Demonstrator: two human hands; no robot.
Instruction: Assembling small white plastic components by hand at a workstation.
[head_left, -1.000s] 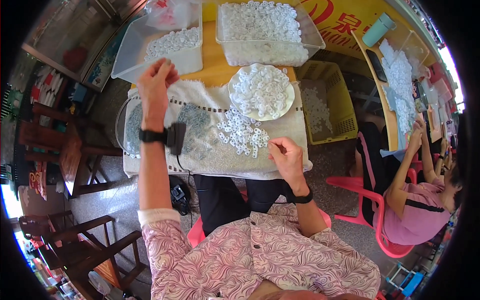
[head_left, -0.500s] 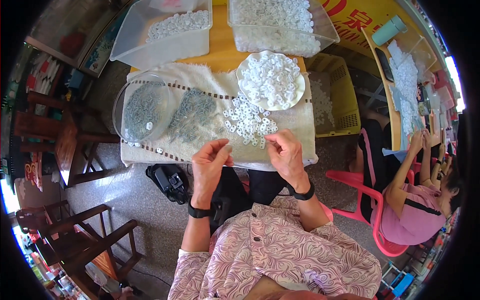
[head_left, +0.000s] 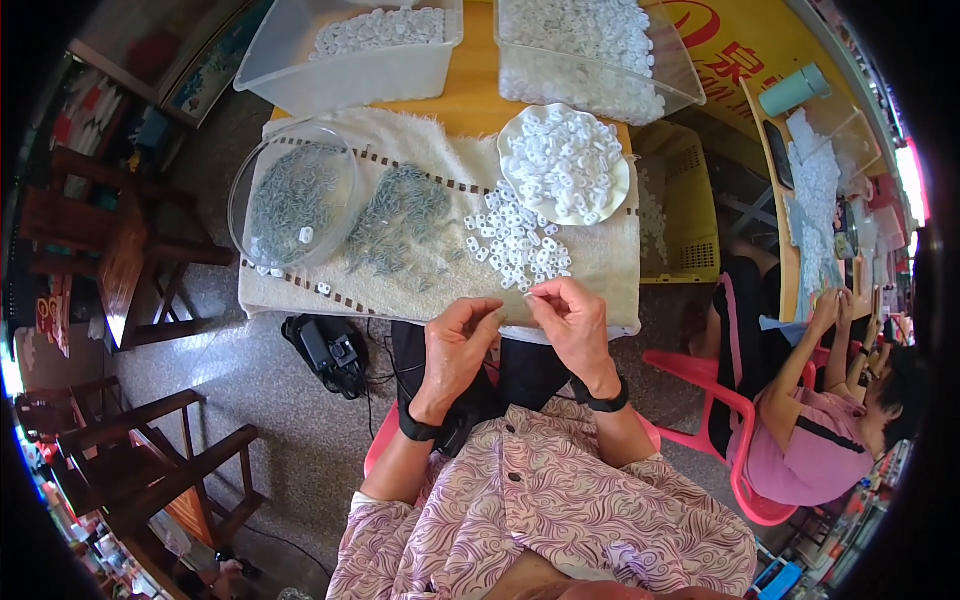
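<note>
My left hand [head_left: 462, 350] is closed in a pinch in front of the table's near edge; whatever is between its fingertips is too small to make out. Close to its right, my right hand [head_left: 575, 325] pinches what looks like a small white plastic piece at its fingertips. The two hands are a short gap apart. Just beyond them lies a loose heap of white plastic pieces with holes [head_left: 515, 240]. A scalloped white plate [head_left: 622, 195] piled with the same pieces stands behind. To the left, a heap of small grey screws or nails [head_left: 400, 220] lies on the cream towel [head_left: 465, 290].
A round clear tub [head_left: 240, 215] of grey metal bits stands at left. Two clear bins [head_left: 350, 85] [head_left: 600, 95] hold white pieces at the back. A yellow crate [head_left: 695, 220] is at right. Another person [head_left: 810, 420] works at a side table, on a pink chair [head_left: 745, 430].
My left hand has moved right and slightly down, closer to my right hand. My right hand has come down a little. The whole view has shifted, so the table things appear further right.
</note>
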